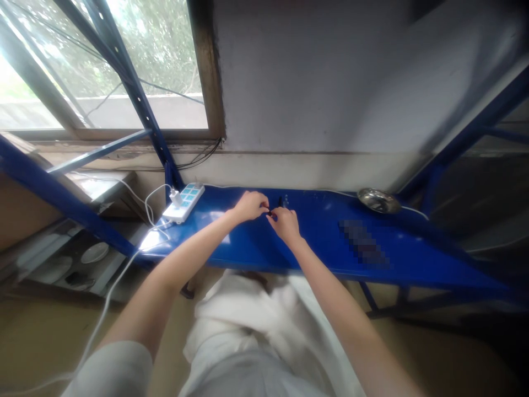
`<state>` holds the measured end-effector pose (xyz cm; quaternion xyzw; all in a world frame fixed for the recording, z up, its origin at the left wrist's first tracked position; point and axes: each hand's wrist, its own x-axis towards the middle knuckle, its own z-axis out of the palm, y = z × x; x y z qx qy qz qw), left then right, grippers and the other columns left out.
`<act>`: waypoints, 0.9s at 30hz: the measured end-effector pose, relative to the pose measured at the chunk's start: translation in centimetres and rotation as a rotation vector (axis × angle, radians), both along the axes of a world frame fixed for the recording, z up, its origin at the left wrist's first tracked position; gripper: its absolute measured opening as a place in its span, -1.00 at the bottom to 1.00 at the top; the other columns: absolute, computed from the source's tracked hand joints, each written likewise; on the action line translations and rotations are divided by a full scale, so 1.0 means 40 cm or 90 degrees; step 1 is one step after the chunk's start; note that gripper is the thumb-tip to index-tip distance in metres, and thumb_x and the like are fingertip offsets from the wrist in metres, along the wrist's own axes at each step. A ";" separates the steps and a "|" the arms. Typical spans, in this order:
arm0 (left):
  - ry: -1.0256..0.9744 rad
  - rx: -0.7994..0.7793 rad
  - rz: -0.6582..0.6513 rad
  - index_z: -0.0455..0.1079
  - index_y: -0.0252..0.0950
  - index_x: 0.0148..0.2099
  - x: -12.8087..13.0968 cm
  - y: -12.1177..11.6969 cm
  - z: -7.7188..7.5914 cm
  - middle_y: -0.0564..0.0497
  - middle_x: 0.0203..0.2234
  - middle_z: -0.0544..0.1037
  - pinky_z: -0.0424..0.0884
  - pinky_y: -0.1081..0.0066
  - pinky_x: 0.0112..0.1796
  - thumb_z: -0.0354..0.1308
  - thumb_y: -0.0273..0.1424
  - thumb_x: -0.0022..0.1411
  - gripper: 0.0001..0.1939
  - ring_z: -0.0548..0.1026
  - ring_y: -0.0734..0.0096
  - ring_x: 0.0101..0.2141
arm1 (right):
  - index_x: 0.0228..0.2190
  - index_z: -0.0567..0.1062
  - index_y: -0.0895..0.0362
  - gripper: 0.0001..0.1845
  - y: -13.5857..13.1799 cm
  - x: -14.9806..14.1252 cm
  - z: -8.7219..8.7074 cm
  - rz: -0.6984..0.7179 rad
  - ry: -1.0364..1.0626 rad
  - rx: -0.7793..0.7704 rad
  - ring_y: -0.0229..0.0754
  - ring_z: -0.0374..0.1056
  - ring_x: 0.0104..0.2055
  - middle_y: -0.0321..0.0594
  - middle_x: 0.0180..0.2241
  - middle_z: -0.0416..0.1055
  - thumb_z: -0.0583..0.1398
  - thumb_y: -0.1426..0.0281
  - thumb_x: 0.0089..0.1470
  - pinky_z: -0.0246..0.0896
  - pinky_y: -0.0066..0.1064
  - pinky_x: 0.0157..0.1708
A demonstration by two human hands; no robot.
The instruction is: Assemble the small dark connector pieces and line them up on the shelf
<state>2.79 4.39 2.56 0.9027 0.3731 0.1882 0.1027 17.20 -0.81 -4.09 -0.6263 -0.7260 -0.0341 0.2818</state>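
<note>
My left hand (251,206) and my right hand (286,223) meet above the blue table (248,245), fingertips close together. Between them is a small dark piece (270,212), too small to name; both hands pinch it from either side. Just beyond my right hand, a small black item (280,202) and some tiny clear bits (286,199) lie on the tabletop. What they are cannot be made out.
A white power strip (185,203) with a plug in it sits at the table's left end, its cord trailing down left. A shiny metal bowl (378,200) stands at the back right, near a blurred-out flat object (363,242). Blue frame posts rise at both sides.
</note>
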 end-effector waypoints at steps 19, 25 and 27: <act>0.240 0.031 0.140 0.45 -0.28 -0.47 -0.066 0.196 -0.066 -0.09 -0.33 0.48 0.11 0.23 -0.10 0.22 -0.52 -0.14 -0.91 0.32 0.17 -0.18 | -0.23 0.44 0.17 -0.69 0.006 0.053 -0.127 -0.029 0.184 0.058 -0.12 0.33 -0.21 -0.07 -0.26 0.43 -0.03 0.35 0.11 0.16 -0.29 -0.22; 0.208 -0.004 0.151 0.43 -0.31 -0.52 -0.084 0.200 -0.080 -0.12 -0.33 0.46 0.06 0.18 -0.06 0.24 -0.53 -0.17 -0.93 0.33 0.11 -0.16 | -0.23 0.43 0.18 -0.70 0.007 0.052 -0.141 -0.033 0.220 0.067 -0.14 0.32 -0.23 -0.08 -0.26 0.43 -0.03 0.37 0.10 0.14 -0.29 -0.18; 0.173 -0.022 0.153 0.41 -0.32 -0.56 -0.086 0.198 -0.082 -0.12 -0.35 0.45 0.03 0.16 -0.04 0.25 -0.55 -0.19 -0.92 0.32 0.09 -0.15 | -0.24 0.43 0.18 -0.70 0.008 0.051 -0.146 -0.035 0.222 0.062 -0.14 0.32 -0.23 -0.08 -0.25 0.43 -0.03 0.37 0.10 0.13 -0.29 -0.17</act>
